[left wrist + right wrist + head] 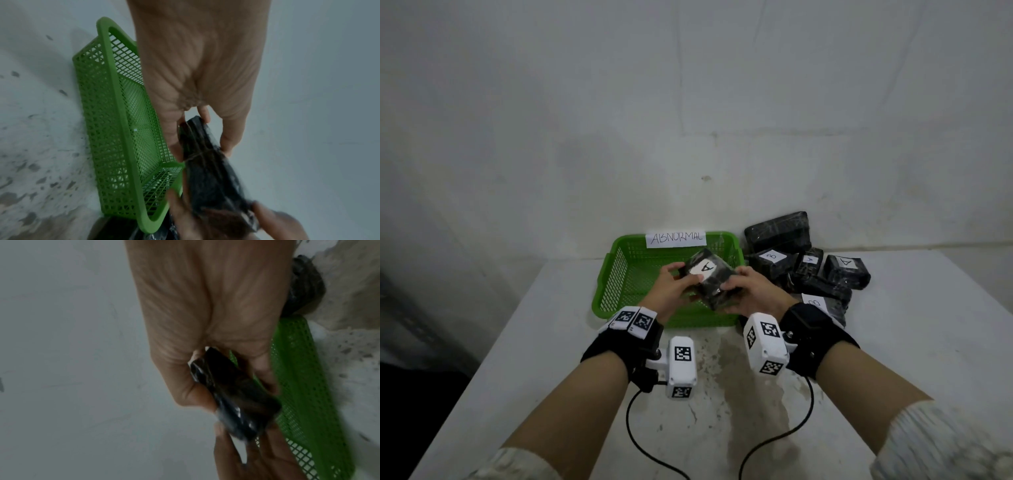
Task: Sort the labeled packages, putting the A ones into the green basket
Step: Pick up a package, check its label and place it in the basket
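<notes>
A black wrapped package [714, 279] with a white label marked A is held above the green mesh basket [619, 270], which shows nothing inside. My left hand [674, 284] grips its left end and my right hand [748, 289] grips its right end. In the left wrist view the package [209, 172] sits between the fingers [228, 142] of my left hand [203, 141], with the basket [115, 123] to the left. In the right wrist view my right hand [232, 379] holds the package [232, 395] beside the basket [304, 386].
A paper sign reading ABNORMAL [676, 237] hangs on the basket's far rim. Several black packages [804, 267] with A and B labels are piled to the right of the basket against the wall. The white table [551, 342] has stained patches in front.
</notes>
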Motion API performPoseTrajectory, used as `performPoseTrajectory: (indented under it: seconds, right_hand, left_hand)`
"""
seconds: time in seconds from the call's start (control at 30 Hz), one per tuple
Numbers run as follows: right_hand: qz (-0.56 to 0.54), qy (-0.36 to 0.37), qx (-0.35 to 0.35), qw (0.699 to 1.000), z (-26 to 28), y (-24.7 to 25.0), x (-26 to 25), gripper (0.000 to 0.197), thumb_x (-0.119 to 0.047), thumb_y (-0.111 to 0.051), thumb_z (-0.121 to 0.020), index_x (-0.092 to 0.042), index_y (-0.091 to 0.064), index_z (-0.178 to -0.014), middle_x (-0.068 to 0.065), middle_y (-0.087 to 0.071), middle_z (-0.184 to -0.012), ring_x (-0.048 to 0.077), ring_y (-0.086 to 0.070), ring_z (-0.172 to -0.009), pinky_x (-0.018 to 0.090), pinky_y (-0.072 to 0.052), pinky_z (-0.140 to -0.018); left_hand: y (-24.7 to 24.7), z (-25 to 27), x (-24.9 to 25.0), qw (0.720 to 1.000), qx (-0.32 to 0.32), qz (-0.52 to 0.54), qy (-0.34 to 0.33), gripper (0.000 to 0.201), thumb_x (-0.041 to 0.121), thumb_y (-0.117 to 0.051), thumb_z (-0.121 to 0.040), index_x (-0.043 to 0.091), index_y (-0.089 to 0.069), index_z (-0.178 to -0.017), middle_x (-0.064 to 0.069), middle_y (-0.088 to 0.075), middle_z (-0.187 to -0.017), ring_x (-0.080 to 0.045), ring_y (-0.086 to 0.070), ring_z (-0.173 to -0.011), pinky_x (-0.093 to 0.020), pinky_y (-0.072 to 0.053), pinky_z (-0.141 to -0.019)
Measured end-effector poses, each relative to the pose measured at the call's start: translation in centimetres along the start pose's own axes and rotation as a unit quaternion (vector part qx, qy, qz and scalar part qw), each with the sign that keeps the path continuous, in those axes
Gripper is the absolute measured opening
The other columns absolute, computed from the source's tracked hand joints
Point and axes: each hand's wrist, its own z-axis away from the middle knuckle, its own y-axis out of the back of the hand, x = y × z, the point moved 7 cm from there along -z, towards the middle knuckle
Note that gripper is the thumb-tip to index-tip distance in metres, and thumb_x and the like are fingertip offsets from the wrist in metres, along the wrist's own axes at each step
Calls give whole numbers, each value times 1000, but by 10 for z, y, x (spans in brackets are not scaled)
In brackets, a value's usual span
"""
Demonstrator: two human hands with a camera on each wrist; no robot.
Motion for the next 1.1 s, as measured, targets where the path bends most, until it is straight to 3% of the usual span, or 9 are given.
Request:
performPoseTrajectory:
  seconds: [0.13, 0.27, 0.43, 0.57, 0.67, 0.77, 0.87, 1.03, 1.1]
  right_hand:
    - [86, -54, -22, 995, 7, 4, 8, 31, -40, -53, -93, -15, -59, -111, 16, -65, -104, 36, -62, -101, 48, -51, -92]
    - [87, -58, -5, 994, 7, -1, 11, 33, -48, -52, -92, -21, -57, -112, 11, -68, -100, 34, -69, -83, 45, -60, -70]
    - [33, -5, 27, 999, -4, 6, 7, 40, -38, -52, -96, -13, -51, -126, 19, -60, -119, 34, -68, -87, 48, -59, -65]
    - [-72, 25, 40, 996, -8, 12, 4, 34, -25, -50, -98, -2, -55, -122, 19, -65, -113, 35, -65, -97, 51, -58, -64]
    - [-30, 0, 60, 998, -8, 16, 6, 18, -22, -54, -94, -8, -63, -101, 12, -66, -100, 27, -64, -92, 42, -59, -67]
    - [63, -33, 82, 994, -11, 17, 14, 20, -23, -65, -87, -8, -63, -101, 12, -61, -102, 22, -60, -87, 30, -52, -62]
    - [89, -49, 75, 992, -22, 4, 21, 24, -20, -65, -89, -2, -63, -105, 16, -59, -106, 24, -60, -91, 28, -56, -64]
    - [46, -94, 88, 991, -52, -24, 28, 11, -13, -57, -95, -2, -56, -92, 16, -54, -105, 27, -57, -88, 28, -57, -50]
    - [48, -102, 104, 988, -72, -32, 27, 14, -13, -53, -97, 0, -55, -91, 16, -55, -97, 28, -56, -82, 34, -55, -56]
  left_hand:
    - [2, -2, 8, 999, -33, -28, -26, 42, -9, -50, -86, 11, -49, -123, -11, -53, -130, -18, -57, -91, -33, -51, -75]
    - [-12, 3, 12, 995, -75, -66, -27, 47, -14, -41, -83, 7, -52, -124, -4, -61, -114, -14, -59, -86, -28, -49, -68]
    - [-13, 4, 9, 995, -77, -55, -17, 42, -4, -50, -88, 10, -51, -127, -3, -59, -115, -16, -58, -86, -28, -53, -69]
    - [-5, 2, -4, 999, -37, -13, 26, 43, 6, -59, -87, 10, -43, -127, -17, -53, -124, -27, -58, -97, -42, -53, -73]
    - [7, -3, -9, 1000, 6, 14, 11, 44, 5, -63, -84, 9, -41, -121, -21, -52, -125, -31, -60, -99, -41, -54, -77]
    - [31, -8, -6, 996, 80, 27, -22, 48, 7, -66, -82, 4, -41, -123, -21, -55, -123, -32, -61, -102, -40, -53, -86]
    - [52, -13, -5, 993, 118, -13, -23, 49, 11, -65, -84, -1, -46, -127, -23, -57, -126, -33, -59, -110, -44, -47, -99]
    - [82, -24, 9, 984, 102, -146, -5, 39, 10, -45, -97, 2, -44, -135, -20, -54, -128, -29, -56, -108, -26, -50, -71]
    - [101, -35, 16, 968, 118, -219, -23, 38, 14, -42, -99, 6, -45, -135, -14, -51, -134, -28, -50, -122, -30, -44, -89]
